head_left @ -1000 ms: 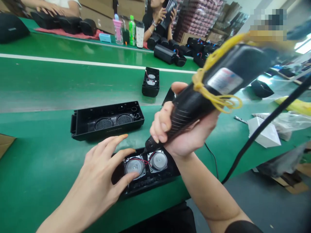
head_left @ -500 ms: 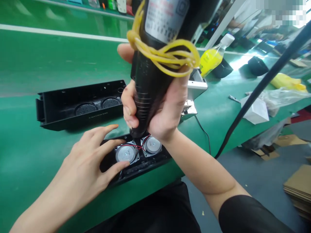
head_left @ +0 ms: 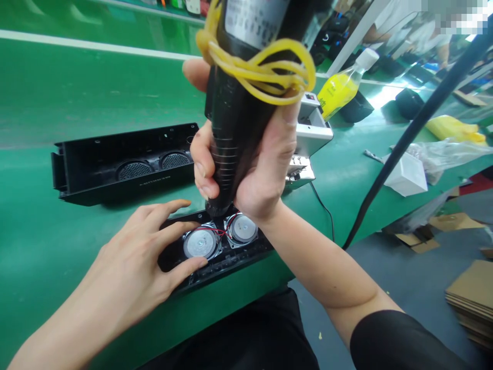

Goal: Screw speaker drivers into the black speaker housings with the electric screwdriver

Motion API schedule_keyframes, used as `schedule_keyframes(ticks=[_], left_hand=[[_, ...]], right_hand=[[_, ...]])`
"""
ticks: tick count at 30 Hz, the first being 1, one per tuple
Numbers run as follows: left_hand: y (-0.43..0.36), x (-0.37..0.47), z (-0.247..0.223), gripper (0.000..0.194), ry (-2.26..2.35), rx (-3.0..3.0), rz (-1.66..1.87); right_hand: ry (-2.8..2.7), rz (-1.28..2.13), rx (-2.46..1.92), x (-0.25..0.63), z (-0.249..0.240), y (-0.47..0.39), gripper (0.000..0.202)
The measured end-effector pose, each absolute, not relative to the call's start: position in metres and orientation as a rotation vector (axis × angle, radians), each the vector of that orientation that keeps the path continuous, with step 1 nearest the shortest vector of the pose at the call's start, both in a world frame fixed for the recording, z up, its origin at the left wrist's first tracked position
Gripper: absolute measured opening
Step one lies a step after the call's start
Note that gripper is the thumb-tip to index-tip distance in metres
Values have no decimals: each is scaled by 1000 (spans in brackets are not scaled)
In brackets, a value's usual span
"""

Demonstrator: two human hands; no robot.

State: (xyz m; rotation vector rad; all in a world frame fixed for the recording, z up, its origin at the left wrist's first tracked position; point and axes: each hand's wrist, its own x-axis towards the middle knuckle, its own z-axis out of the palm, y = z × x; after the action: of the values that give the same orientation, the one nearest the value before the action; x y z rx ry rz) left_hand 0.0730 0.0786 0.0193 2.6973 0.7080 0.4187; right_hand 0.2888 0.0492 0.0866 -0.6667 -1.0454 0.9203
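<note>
My right hand [head_left: 265, 159] is wrapped round a black power screwdriver [head_left: 239, 118] with yellow rubber bands tied about it. The tool points down, its tip between two round silver speakers, the left one [head_left: 200, 242] and the right one [head_left: 243, 228]. Both speakers sit in a black housing [head_left: 227, 267], with red wires between them. My left hand [head_left: 142, 252] has its fingers spread, thumb and fingertips around the left speaker at the housing's left end. What the tool's tip touches is hidden.
A second black housing [head_left: 154, 187] with round grilles lies behind on the green table [head_left: 96, 97]. To the right are a white device [head_left: 314, 136], a yellow drink bottle [head_left: 341, 92], a white box [head_left: 406, 174] and a hanging black cable [head_left: 408, 136]. Cardboard [head_left: 472, 288] is stacked at lower right.
The view has shifted slightly. The screwdriver and my right hand sit a little higher and further left in the picture, while my left hand keeps its spread pose at the left speaker.
</note>
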Motion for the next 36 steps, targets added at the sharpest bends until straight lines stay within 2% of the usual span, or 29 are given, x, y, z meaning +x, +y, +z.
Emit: schedule_keyframes(ticks=[4,11,20,28,36], left_hand=[[79,74,20,66,689,2712,464],[79,74,19,65,658,2739,503],[82,73,15,63,632,2799,543],[84,73,13,62,633,2800,551],[84,71,12,62,666,2777,521]], right_hand=[[-1050,999,-657,291,91,46,52],[-1039,1008,-607,291,82,47,50],[-1088,1156,-542,290,74,45,58],[-1102,1097,-799,282,79,40,74],[-1012,1196,-688,276,79,36,73]])
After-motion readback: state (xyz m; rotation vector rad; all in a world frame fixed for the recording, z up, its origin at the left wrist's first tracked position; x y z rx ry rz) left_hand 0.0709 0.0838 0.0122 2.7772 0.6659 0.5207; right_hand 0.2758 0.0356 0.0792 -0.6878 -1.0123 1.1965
